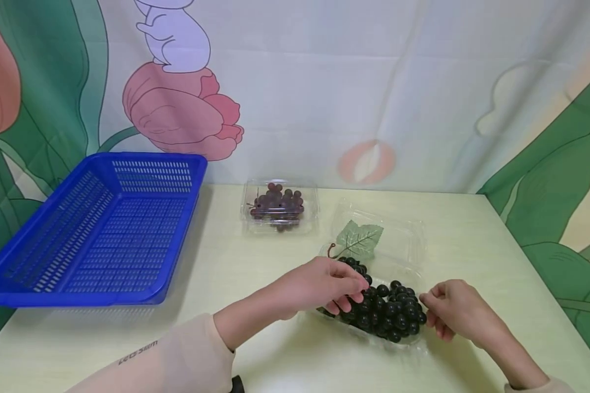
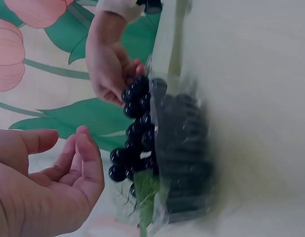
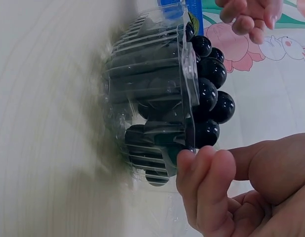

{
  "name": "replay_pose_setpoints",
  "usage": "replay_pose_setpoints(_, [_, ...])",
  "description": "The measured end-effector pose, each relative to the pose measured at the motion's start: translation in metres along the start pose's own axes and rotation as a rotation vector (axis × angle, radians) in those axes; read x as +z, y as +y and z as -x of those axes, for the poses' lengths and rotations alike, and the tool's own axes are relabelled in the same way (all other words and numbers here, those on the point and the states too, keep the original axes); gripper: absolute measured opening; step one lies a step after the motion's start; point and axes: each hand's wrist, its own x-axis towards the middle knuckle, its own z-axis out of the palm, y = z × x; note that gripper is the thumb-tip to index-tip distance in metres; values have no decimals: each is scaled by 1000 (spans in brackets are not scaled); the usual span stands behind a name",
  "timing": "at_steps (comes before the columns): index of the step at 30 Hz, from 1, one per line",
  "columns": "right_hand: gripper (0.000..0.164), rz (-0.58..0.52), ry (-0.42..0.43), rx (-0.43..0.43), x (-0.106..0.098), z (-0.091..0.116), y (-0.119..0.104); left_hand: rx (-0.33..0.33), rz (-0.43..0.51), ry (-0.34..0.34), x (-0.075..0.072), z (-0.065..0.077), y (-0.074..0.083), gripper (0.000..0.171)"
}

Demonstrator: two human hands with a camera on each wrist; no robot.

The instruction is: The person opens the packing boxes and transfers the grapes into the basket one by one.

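A bunch of dark grapes [image 1: 395, 311] lies in an opened clear plastic container [image 3: 147, 74], heaped above its rim. Its stem and green leaf [image 1: 360, 240] reach toward the lid. My left hand [image 1: 324, 286] hovers over the left part of the bunch; the left wrist view shows that hand [image 2: 48, 182] with thumb and fingers apart and nothing between them. At the container's right end is my right hand [image 1: 459, 311], fingers loosely bent. In the right wrist view its fingertips [image 3: 206, 165] are at the rim corner, apparently touching it; the thumb tip is hidden there.
A blue plastic basket [image 1: 177, 256] stands at the left of the pale table [image 1: 255, 349]. Behind the middle sits a closed clear box [image 1: 248, 226] with reddish grapes [image 1: 277, 204]. The container's clear lid [image 1: 403, 240] lies folded back. A printed curtain [image 1: 300, 98] hangs behind.
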Motion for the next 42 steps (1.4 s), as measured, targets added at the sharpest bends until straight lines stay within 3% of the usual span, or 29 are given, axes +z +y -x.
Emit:
replay_pose_setpoints(4, [36,0,5,-8,0,0,0,42,-105,40,-12,-3,6,24])
replay_pose_setpoints(12, [35,-14,5,-12,1,0,1,68,-208,122,-25,-6,10,26])
replay_pose_setpoints(23, [35,-20,3,0,2,0,2,56,-327,211,-34,-16,4,27])
replay_pose_setpoints(42, [34,-33,0,-3,0,5,-2,128,-590,324,-37,-30,0,24])
